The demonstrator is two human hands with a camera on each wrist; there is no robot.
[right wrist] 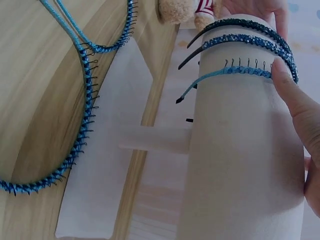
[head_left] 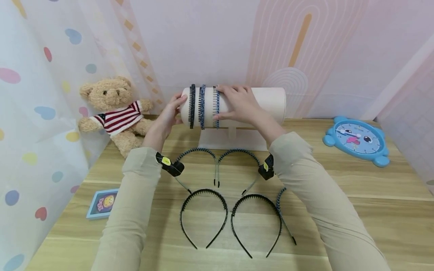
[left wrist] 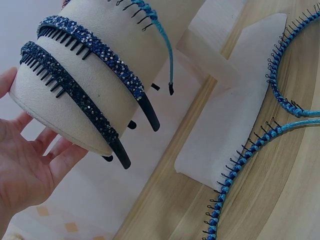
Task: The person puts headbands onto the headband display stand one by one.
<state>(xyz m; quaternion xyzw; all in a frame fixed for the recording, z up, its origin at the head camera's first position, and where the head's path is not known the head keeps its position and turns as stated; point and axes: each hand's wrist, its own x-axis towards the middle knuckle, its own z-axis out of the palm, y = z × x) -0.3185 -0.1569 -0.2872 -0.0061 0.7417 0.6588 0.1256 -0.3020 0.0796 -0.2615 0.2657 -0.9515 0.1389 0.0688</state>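
A white cylindrical headband stand (head_left: 268,103) lies level on its post. My left hand (head_left: 167,116) holds its left end, fingers and thumb spread at the rim. Nearest that hand is a dark glittery headband (left wrist: 75,95), and beside it a blue glittery headband (left wrist: 112,62). Further right, a light-blue wrapped headband with wire teeth (right wrist: 240,71) sits over the cylinder. My right hand (head_left: 240,103) grips this third headband, thumb low on its front and fingers at the top. Part of the right hand is cut off in the right wrist view.
Two blue wrapped headbands lie before the stand's base (head_left: 210,140). Nearer lie a black headband (head_left: 226,207), another black headband (head_left: 279,214) and a blue headband (head_left: 278,197) partly under the right sleeve. Around them are a teddy bear (head_left: 113,105), blue toy clock (head_left: 359,137) and small frame (head_left: 93,209).
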